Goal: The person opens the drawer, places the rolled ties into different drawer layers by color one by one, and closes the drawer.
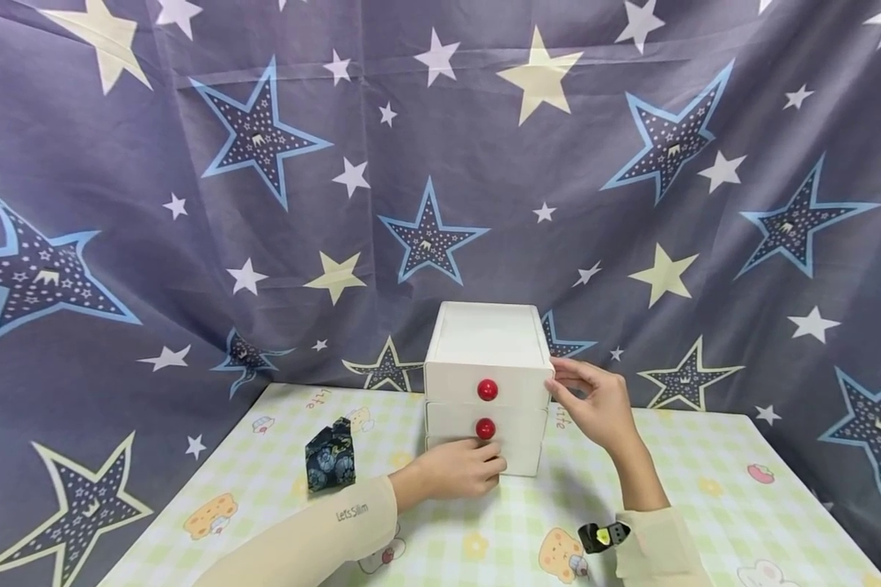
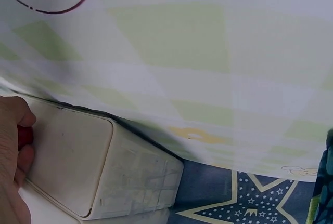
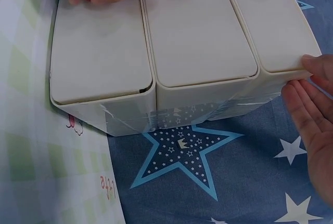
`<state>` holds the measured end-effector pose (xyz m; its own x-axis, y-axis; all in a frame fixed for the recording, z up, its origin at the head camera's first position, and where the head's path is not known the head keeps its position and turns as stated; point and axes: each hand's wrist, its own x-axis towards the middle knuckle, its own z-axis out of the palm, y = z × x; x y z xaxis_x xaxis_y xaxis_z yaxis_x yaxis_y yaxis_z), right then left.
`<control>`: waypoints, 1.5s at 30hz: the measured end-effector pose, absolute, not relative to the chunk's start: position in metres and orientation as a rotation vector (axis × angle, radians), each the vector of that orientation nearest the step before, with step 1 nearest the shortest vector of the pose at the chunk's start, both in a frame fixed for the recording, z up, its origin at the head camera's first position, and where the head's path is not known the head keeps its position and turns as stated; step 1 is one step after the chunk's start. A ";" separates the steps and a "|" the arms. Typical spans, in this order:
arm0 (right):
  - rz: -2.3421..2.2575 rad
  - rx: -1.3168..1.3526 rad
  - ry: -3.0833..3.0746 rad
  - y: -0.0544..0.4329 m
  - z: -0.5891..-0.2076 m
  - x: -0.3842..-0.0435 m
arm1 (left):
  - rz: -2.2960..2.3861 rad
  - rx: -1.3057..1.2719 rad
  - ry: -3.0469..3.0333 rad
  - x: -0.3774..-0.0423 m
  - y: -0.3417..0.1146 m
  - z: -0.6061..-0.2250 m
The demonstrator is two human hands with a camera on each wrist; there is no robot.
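Observation:
A white three-drawer cabinet (image 1: 488, 338) stands upright near the back of the table, each drawer with a round red knob. All three drawers look closed. My left hand (image 1: 458, 469) is at the bottom drawer, its fingers and thumb pinching that drawer's red knob (image 2: 24, 136), mostly hidden behind them. The middle knob (image 1: 485, 428) and top knob (image 1: 488, 390) are uncovered. At the top drawer's right edge is my right hand (image 1: 595, 403). Its thumb touches the front corner and its fairly straight fingers (image 3: 299, 102) lie against the cabinet's side.
A dark blue patterned cloth item (image 1: 330, 458) sits on the table left of the cabinet. The table (image 1: 250, 465) wears a green-checked cloth with cartoon prints. Close behind the cabinet hangs a blue-grey star curtain (image 1: 477, 147). A black band (image 1: 604, 536) is by the right sleeve.

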<state>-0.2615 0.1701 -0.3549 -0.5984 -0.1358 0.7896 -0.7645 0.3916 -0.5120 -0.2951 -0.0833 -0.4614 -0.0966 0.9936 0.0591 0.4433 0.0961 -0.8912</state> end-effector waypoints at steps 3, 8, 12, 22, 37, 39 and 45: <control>1.208 0.766 -1.985 0.170 -0.355 -0.261 | 0.942 -1.442 -1.638 -0.294 -0.084 -0.462; 1.193 0.758 -1.982 0.169 -0.354 -0.261 | 0.949 -1.451 -1.648 -0.291 -0.084 -0.460; 1.189 0.757 -1.983 0.169 -0.355 -0.260 | 0.957 -1.460 -1.670 -0.288 -0.084 -0.460; 1.205 0.770 -1.985 0.168 -0.355 -0.260 | 0.926 -1.494 -1.650 -0.284 -0.084 -0.460; 1.173 0.758 -1.989 0.169 -0.355 -0.260 | 0.988 -1.530 -1.673 -0.274 -0.082 -0.457; 1.173 0.757 -1.992 0.169 -0.355 -0.260 | 0.992 -1.532 -1.672 -0.274 -0.083 -0.457; 1.175 0.754 -2.000 0.169 -0.355 -0.260 | 0.984 -1.534 -1.662 -0.273 -0.086 -0.460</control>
